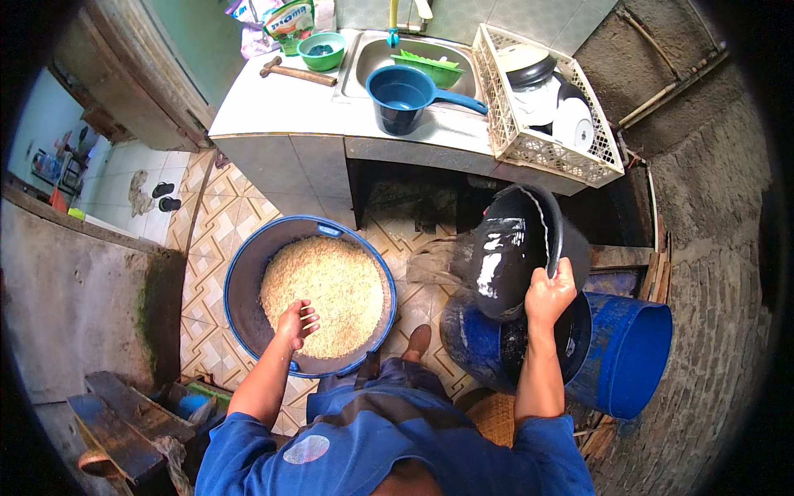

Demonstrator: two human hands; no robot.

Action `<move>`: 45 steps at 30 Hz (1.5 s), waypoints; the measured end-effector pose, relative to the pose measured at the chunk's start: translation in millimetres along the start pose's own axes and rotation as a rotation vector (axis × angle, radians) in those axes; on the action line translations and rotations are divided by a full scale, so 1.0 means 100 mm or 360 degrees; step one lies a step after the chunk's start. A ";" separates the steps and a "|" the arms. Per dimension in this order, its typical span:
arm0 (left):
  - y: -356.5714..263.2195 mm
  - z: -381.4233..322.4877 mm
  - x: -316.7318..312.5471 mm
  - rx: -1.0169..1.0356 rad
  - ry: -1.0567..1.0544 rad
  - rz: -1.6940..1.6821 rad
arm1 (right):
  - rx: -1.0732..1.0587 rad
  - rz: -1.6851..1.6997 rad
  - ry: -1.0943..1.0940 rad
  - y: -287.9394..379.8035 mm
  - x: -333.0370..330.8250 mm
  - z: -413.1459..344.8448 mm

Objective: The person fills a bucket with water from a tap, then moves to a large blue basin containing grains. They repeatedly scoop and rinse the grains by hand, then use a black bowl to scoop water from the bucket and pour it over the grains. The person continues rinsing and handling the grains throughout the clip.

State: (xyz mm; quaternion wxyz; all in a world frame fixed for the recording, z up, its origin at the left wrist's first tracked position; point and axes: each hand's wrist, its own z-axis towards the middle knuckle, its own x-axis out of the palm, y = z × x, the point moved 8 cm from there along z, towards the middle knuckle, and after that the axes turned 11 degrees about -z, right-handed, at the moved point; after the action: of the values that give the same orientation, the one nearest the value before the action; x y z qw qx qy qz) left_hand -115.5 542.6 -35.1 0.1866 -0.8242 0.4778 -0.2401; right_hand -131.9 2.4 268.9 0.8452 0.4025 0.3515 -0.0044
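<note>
My left hand (298,323) hovers with spread, bare fingers over the near left part of a large round blue tub (232,273). Pale yellow beans or grains (335,291) cover the tub's inside; they are too small to identify surely. To the right, my right hand (551,296) grips the thick rim of a black bucket or basin (505,260). That vessel is tipped on its side, wet and shiny, above a blue plastic drum (474,332). Its contents cannot be seen from here.
A blue dipper (402,102) stands at the sink (366,59) edge, near a hammer (301,74) and green bowl (322,53). A white crate (546,149) holds dishes. Another blue drum (629,359) lies at right; wooden planks (133,415) sit lower left.
</note>
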 end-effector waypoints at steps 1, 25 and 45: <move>0.00 -0.02 -0.07 0.0015 -0.0001 0.0039 | -0.0050 -0.0117 -0.0057 0.01 -0.03 0.02; 0.96 -0.57 -0.80 -0.0134 0.0193 0.0925 | -0.0251 -0.0081 -0.0611 -0.62 -0.95 0.01; 1.78 -0.81 -1.45 -0.0221 -0.0434 0.0938 | 0.0250 0.0130 -0.0212 -2.45 -1.92 -0.38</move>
State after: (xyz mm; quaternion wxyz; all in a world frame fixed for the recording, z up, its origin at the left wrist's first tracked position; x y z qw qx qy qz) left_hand -348.1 579.5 -96.3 0.2536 -0.6859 0.6814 -0.0300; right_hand -370.0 -190.4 201.8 0.8320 0.4803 0.2766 -0.0243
